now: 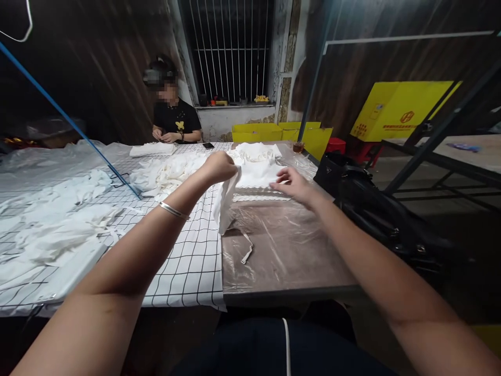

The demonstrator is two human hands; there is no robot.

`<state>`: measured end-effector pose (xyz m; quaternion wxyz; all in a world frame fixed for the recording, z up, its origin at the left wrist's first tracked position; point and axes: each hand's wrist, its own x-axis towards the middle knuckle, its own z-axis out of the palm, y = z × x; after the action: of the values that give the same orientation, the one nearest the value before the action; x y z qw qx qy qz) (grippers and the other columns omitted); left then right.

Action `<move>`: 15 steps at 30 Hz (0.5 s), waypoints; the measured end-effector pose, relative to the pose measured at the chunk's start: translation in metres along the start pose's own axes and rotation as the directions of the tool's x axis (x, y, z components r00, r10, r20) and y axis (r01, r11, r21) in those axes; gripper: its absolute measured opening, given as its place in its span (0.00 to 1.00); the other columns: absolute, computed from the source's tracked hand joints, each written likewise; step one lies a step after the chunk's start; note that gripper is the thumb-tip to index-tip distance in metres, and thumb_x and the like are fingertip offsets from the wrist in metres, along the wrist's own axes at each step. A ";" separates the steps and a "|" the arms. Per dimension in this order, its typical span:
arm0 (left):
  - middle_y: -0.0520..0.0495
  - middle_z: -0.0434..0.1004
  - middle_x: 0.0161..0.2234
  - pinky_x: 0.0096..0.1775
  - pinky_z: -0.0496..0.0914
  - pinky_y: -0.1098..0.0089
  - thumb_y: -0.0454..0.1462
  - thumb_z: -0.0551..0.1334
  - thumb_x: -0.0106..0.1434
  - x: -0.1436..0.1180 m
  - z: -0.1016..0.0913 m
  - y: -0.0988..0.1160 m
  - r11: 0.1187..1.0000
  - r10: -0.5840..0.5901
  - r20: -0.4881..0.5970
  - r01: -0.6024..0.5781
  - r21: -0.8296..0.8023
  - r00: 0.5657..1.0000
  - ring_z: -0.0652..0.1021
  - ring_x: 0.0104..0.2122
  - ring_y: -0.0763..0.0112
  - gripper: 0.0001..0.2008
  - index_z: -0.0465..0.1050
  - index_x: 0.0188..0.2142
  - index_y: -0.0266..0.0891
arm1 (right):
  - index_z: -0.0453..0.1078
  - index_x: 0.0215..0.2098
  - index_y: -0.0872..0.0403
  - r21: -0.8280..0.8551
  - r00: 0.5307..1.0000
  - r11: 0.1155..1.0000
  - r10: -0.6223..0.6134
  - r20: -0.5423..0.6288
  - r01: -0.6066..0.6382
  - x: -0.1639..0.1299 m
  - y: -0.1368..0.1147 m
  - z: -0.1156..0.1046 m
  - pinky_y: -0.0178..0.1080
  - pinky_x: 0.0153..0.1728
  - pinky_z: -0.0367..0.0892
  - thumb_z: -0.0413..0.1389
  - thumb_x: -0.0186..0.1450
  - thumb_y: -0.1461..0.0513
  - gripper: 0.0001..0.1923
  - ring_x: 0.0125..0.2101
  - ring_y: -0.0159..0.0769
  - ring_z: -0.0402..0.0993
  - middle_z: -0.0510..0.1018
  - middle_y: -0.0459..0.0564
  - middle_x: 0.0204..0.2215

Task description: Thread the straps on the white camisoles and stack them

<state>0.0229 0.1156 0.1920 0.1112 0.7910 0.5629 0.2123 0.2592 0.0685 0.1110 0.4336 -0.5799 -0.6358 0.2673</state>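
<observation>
My left hand (220, 166) is closed around the top of a white cloth piece (226, 203) and holds it up so it hangs down to the table, a thin strap (247, 253) trailing on the plastic-covered tabletop (289, 250). A silver bangle (173, 210) circles that wrist. My right hand (293, 184) hovers open, fingers spread, just right of the hanging cloth and in front of a folded stack of white pieces (256, 175).
A checked white sheet (191, 261) covers the table's left part, with heaps of white cloth (50, 219) on it. A person in a black shirt (175, 121) sits at the far end. A black bag (364, 198) lies at the right; yellow boxes (399, 109) stand behind.
</observation>
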 end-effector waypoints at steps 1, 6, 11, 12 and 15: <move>0.44 0.72 0.20 0.30 0.66 0.69 0.32 0.60 0.53 0.000 -0.002 0.008 0.996 0.043 -0.030 -0.040 0.076 0.999 0.73 0.27 0.64 0.07 0.77 0.23 0.34 | 0.62 0.46 0.51 0.093 0.998 0.995 -0.042 0.040 0.038 -0.002 -0.010 0.018 0.41 0.36 0.71 0.65 0.55 0.50 0.26 0.39 0.40 0.71 0.72 0.50 0.42; 0.43 0.79 0.30 0.41 0.69 0.68 0.29 0.60 0.53 -0.002 -0.010 0.029 0.963 0.176 -0.116 -0.146 0.227 0.978 0.77 0.36 0.60 0.13 0.81 0.36 0.34 | 0.58 0.48 0.50 0.131 0.992 0.988 -0.073 -0.106 0.087 -0.002 -0.046 0.076 0.44 0.40 0.68 0.62 0.59 0.47 0.27 0.41 0.42 0.70 0.70 0.52 0.45; 0.45 0.79 0.36 0.50 0.67 0.66 0.26 0.59 0.52 0.001 -0.031 0.030 0.974 0.211 -0.223 -0.185 0.134 0.952 0.76 0.43 0.59 0.18 0.80 0.41 0.35 | 0.62 0.44 0.49 -0.387 0.985 0.922 -0.057 -0.163 -0.011 0.000 -0.032 0.071 0.43 0.42 0.63 0.57 0.61 0.64 0.14 0.42 0.46 0.70 0.74 0.49 0.38; 0.44 0.79 0.36 0.49 0.67 0.66 0.26 0.59 0.52 0.003 -0.037 0.028 0.978 0.190 -0.233 -0.163 0.129 0.954 0.76 0.43 0.59 0.17 0.80 0.40 0.33 | 0.63 0.42 0.49 -0.452 0.990 0.891 -0.023 -0.142 -0.044 0.000 -0.025 0.064 0.41 0.40 0.62 0.56 0.61 0.65 0.12 0.41 0.46 0.71 0.74 0.49 0.36; 0.45 0.76 0.31 0.48 0.67 0.67 0.27 0.60 0.52 0.010 -0.056 0.014 0.988 0.125 -0.246 -0.098 0.119 0.961 0.74 0.41 0.61 0.13 0.79 0.37 0.29 | 0.66 0.33 0.50 -0.544 0.986 0.823 0.118 -0.116 -0.163 0.000 -0.003 0.037 0.36 0.32 0.60 0.57 0.60 0.66 0.06 0.36 0.44 0.72 0.75 0.48 0.31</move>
<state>0.0120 0.1169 0.2496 -0.0155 0.7928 0.5374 0.2871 0.2255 0.0737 0.0954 0.2515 -0.7351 -0.6242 0.0817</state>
